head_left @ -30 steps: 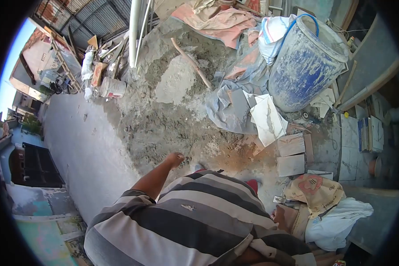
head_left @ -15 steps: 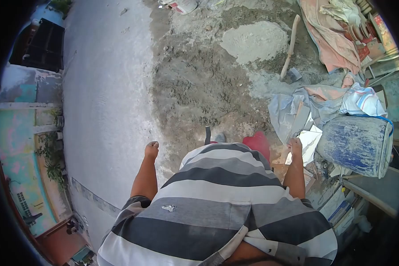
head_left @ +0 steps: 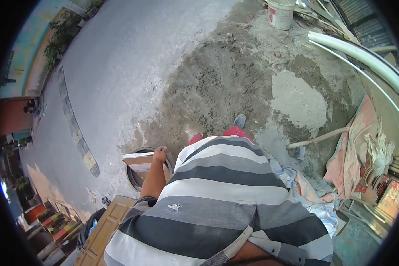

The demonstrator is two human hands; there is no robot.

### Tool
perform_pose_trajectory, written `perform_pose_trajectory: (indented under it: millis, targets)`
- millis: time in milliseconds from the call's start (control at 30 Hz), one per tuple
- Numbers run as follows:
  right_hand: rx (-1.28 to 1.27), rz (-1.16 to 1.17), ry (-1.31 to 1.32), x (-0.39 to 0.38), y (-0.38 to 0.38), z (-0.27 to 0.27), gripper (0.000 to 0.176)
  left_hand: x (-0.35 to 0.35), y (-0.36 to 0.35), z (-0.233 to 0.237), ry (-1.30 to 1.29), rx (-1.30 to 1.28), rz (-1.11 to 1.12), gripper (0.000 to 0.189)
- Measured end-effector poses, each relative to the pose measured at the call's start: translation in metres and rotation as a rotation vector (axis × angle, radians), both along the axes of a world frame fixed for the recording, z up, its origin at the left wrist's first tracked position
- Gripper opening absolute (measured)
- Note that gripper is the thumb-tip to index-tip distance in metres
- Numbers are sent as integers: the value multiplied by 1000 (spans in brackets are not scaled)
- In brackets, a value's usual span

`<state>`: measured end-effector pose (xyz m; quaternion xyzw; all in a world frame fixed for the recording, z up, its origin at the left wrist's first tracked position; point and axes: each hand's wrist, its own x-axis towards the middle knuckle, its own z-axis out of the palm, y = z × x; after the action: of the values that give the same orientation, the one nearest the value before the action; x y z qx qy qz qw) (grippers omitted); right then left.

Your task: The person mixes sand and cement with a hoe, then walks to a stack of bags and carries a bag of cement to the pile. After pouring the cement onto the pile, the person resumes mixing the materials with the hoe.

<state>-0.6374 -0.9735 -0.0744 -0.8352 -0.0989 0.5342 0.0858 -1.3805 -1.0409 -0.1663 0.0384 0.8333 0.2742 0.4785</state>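
Note:
My left hand [head_left: 161, 154], fingers curled into a loose fist, hangs at my left side. Beneath it in view is a round tub [head_left: 169, 170] with a dark rim. A brown and white flat box-like piece [head_left: 136, 162] lies across the tub's top, and my hand overlaps that piece's right edge. Nothing shows inside my curled fingers. My right hand is hidden behind my striped shirt [head_left: 226, 186].
Wet grey mortar [head_left: 208, 84] spreads ahead, beside a pale powder heap [head_left: 299, 99]. A long wooden handle [head_left: 319, 136] lies at the right near crumpled sheets [head_left: 352, 146]. A white bucket [head_left: 281, 14] stands far ahead; a wooden door panel [head_left: 106, 232] is at lower left.
My body has turned to the right, so the ground scene has swung round. The tub and door panel have come into view on the left; my right hand has gone from sight.

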Motion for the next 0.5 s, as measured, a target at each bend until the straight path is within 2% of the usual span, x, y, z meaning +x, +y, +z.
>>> perform_pose_trajectory:
  millis: [33,100,133,167,200,233,300,367,400,467,500]
  targets:
    - [27,66,-2,22,54,0,22,18,2,-20,-44,65,156,28]
    - [82,259,76,14,198,-41,23,73,33,-27,45,40,247,27]
    - [101,370,134,-9,271,-71,24,94,54,-19,20,24,166,36]
    - [101,467,175,-23,327,-94,25,115,77,10,207,23,-68,45]
    - [102,537,196,-24,374,-109,27,137,97,16,220,-11,-31,49]
    - [113,614,229,-54,432,-96,27,146,113,29,211,10,102,48]
    - [372,385,-42,-81,534,-49,24,145,133,40,196,53,238,48]
    - [514,494,-22,-120,616,-23,28,135,130,40,60,76,128,47]
    - [574,500,-11,-152,639,-3,29,131,127,31,60,84,145,47]
    - [676,520,48,-239,651,38,31,114,119,7,60,-59,-23,50]
    - [719,534,92,-267,653,47,31,107,118,4,62,-55,-28,50]
